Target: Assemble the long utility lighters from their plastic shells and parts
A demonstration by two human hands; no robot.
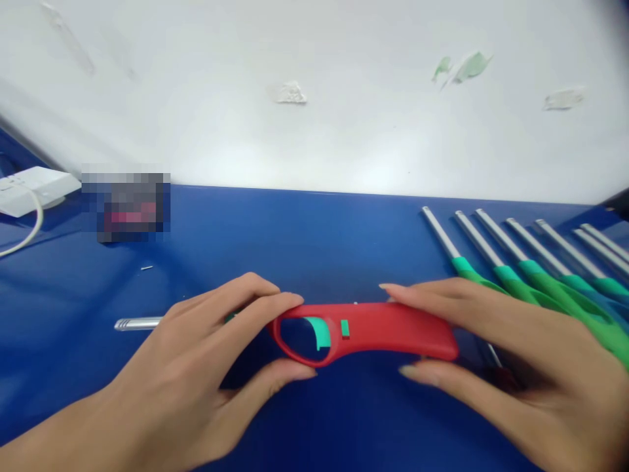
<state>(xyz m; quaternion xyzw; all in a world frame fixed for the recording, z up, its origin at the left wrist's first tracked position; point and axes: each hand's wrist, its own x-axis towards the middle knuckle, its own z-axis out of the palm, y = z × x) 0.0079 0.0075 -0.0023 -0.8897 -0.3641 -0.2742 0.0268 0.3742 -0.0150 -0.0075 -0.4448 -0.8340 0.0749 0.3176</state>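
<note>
A red lighter-like tool [393,328] lies level across the middle, with a teal trigger [321,332] inside its oval opening and a small teal switch on the body. Its metal tube [137,323] sticks out to the left, beyond my left hand [196,367]. The fingers and thumb of that hand grip the tool around the oval opening. My right hand [511,354] holds the handle's right end, fingers on the upper edge and thumb at the lower edge. The part of the tool between tube and opening is hidden behind my left fingers.
Several green tools [540,288] with metal tubes lie side by side at the right of the blue table [295,242]. A white box [37,190] with a cable and a blurred dark object [132,210] are at the left. A small pin [147,267] lies nearby. Behind stands a white wall [344,144].
</note>
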